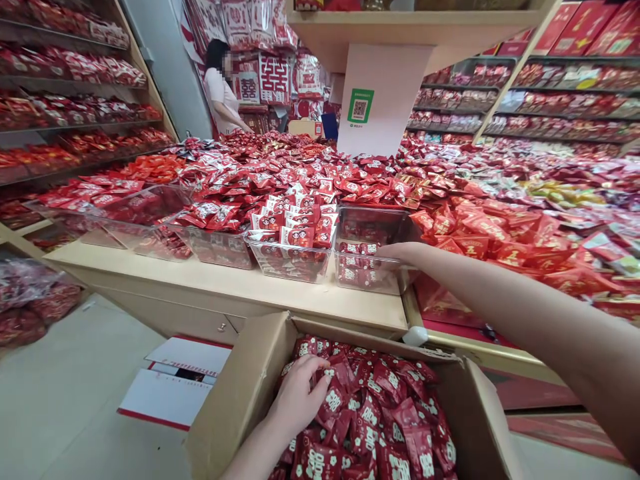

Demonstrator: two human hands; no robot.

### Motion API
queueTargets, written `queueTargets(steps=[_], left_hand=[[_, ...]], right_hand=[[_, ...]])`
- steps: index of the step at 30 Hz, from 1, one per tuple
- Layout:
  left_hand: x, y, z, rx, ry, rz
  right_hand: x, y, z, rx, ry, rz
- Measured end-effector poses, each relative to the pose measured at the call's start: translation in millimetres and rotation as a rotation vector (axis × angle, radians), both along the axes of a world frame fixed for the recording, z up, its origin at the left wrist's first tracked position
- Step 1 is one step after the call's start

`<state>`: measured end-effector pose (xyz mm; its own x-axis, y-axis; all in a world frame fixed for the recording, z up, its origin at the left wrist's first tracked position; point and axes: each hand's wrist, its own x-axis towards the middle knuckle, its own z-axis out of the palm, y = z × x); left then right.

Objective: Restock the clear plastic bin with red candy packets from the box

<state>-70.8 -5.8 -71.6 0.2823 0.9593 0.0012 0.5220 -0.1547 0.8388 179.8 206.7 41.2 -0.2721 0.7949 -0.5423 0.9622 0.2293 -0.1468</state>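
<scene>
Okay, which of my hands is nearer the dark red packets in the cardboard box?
Left. Your left hand is on the dark red packets in the cardboard box; your right hand is beyond it, at a clear bin.

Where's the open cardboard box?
Head view: box at bottom centre, just in front of the counter, right of the white carton on the floor; left hand inside it.

Ahead of you, a green QR code (360,107) marks a white panel (385,87), and a person (223,97) stands farther left. On your left, a white box (165,393) lies on the floor, near bags (33,300) and packed shelves (145,67).
</scene>
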Motion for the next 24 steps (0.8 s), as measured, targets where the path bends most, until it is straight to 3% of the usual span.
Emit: queueTargets(steps=[5,9,11,13,15,17,18,20,22,24], left_hand=[[0.2,3.1,-5.7,0.021,0.063,-0.027],[-0.7,3.2,-13.3,0.024,0.257,-0.119],[-0.7,2.5,-17.5,-0.057,0.364,-0.19],[0.0,1.6,-20.7,-0.138,0.43,-0.254],[1.3,1.0,-22.3,-0.141,0.433,-0.288],[2.7,0.9,-22.3,-0.078,0.395,-0.289],[3.5,0.9,-21.9,-0.044,0.374,-0.289],[5.5,0.8,-20.1,-0.002,0.343,-0.295],[8.7,0.8,-16.8,-0.003,0.302,-0.294],[14.0,1.9,-12.2,-0.042,0.166,-0.248]], right_hand=[[-4.8,-4.3,-1.0,-0.06,-0.017,0.019],[-6.9,-4.1,-0.2,-0.077,-0.007,-0.01],[-8.6,-3.5,14.2,0.082,-0.006,0.001],[-12.3,-11.9,39.2,0.409,0.054,0.028],[-18.8,-38.2,64.7,0.74,0.2,0.034],[-26.5,-84.2,74.3,0.887,0.388,0.031],[-29.8,-112.0,68.8,0.857,0.473,0.03],[-32.3,-167.5,35.3,0.61,0.564,0.117],[-27.9,-209.4,-19.8,0.376,0.504,0.178],[-18.4,-230.1,-78.1,0.254,0.381,0.091]])
